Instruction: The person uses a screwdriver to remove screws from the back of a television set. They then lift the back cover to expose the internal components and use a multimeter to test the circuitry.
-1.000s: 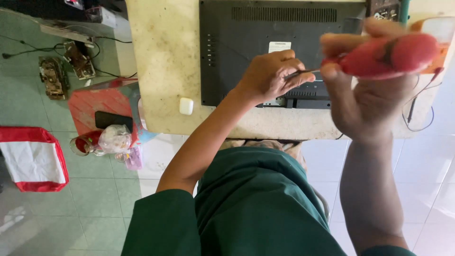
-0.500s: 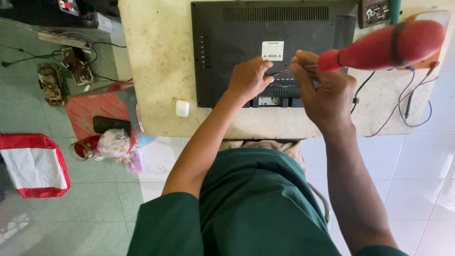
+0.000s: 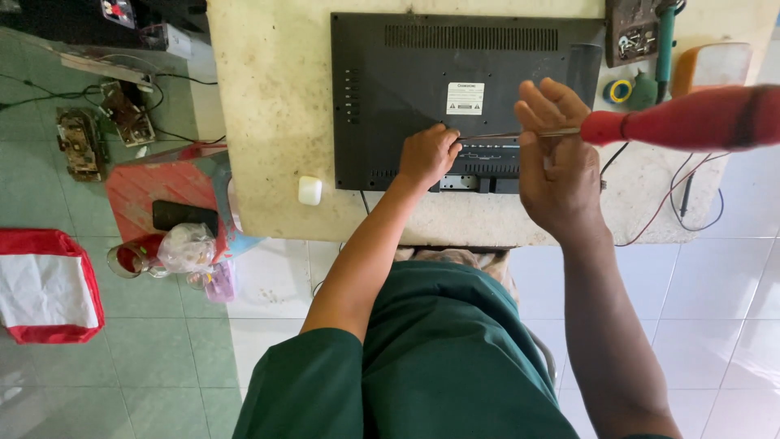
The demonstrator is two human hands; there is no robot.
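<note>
Red-handled screwdriver with a thin metal shaft lies level across the right hand; the handle juts out toward 3 o'clock and the shaft runs toward 9 o'clock. The right fingers are loosely curled and pinch the shaft near the handle. The shaft's tip reaches the left hand, whose fingers are bent down and press on the back of a flat black plastic monitor, which lies face down on a worn cream-coloured worktable. Whether the left fingertips pinch anything cannot be told.

At 9 o'clock from the left hand a small white square block sits on the table. At 1 o'clock from the right hand lie a roll of blue and yellow tape and an orange-and-white box. Thin red and black wires trail over the table's right edge. On the green tiled floor, at 9 o'clock, stands a red stool.
</note>
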